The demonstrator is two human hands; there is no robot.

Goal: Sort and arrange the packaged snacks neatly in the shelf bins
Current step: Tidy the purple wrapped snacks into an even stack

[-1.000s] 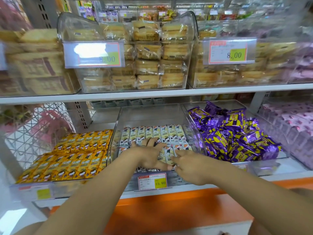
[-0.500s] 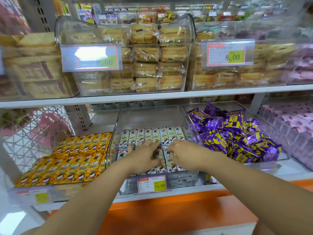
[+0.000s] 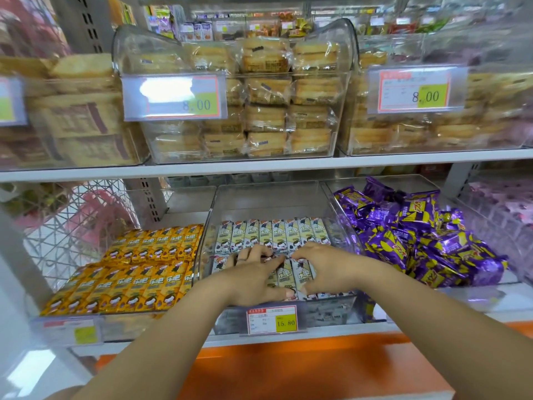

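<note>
Middle clear bin (image 3: 268, 200), front row: left hand (image 3: 253, 272) lies spread, fingers fairly straight, pressing the white snack bars (image 3: 284, 275). Right hand (image 3: 324, 269) rests bent over them; grip undeterminable. Recommend light, even inward pressure, squaring the front bars parallel to the tidy back row (image 3: 279, 235).

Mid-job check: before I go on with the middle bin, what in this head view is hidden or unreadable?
All head view.
- Front-row white packets: covered by the left hand and right hand, so alignment and right grip unclear.
- Upper left price tag: glare whites out most print.
- Yellow bin's tag: blurred, unreadable.
- Pink packets, far right: blurred behind bin wall, cut by frame edge.
</note>
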